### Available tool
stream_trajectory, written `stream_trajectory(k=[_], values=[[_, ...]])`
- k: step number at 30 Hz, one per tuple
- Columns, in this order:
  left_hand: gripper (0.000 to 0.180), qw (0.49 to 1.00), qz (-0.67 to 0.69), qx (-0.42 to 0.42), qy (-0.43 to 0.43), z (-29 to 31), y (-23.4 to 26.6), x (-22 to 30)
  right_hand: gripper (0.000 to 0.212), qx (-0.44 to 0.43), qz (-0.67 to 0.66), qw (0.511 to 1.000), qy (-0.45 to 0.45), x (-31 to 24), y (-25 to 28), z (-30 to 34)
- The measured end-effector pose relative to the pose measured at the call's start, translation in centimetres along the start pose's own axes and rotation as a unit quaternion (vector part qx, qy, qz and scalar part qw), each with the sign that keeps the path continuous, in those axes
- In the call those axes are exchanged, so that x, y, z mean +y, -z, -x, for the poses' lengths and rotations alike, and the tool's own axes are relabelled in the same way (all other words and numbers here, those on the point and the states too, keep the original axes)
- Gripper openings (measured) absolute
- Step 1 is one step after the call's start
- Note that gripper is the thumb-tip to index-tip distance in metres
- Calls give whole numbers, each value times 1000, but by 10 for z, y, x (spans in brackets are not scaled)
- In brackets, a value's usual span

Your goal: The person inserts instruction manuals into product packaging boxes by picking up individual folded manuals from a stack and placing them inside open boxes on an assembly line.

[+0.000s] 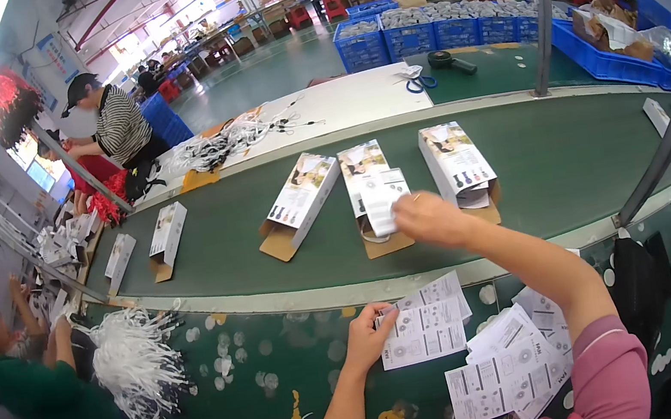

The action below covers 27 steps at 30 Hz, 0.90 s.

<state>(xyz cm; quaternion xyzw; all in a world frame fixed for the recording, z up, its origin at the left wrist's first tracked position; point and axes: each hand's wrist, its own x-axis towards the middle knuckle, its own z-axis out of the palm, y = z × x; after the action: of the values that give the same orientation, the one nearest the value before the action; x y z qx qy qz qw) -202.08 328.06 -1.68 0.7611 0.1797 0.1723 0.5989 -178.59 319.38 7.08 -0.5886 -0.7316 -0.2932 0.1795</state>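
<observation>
My right hand (430, 218) is closed on the edge of a folded white instruction leaflet (384, 200). It holds the leaflet over the near end of a white printed carton (360, 159), whose brown flap (389, 245) is folded out toward me. My left hand (367, 337) pinches the left edge of printed leaflets (423, 331) lying on the near table. A loose pile of similar leaflets (503, 375) spreads beneath my right forearm. To either side of the middle carton lie a left carton (303, 193) and a right carton (454, 159); paper shows in the right one's open end.
The cartons lie on a green conveyor belt (222, 261). White cable bundles (137, 360) and a person in green (42, 392) are at left. Across the belt are scissors (419, 82), a cable heap (230, 143) and blue crates (410, 40). Metal posts (541, 14) rise beside the belt.
</observation>
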Motion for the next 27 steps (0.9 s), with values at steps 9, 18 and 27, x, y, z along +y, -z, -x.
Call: stream_trajectory(k=[9,18,27], values=[[23,998,58,22,-2,0,23,-19,20,-265,-70,923,-271,-10,-55,-5],[26,997,61,48,-3,4,61,-13,41,-231,-523,694,-438,-45,-4,1],[45,996,30,-78,-34,9,96,-8,10,98,54,971,-209,-27,-47,-116]])
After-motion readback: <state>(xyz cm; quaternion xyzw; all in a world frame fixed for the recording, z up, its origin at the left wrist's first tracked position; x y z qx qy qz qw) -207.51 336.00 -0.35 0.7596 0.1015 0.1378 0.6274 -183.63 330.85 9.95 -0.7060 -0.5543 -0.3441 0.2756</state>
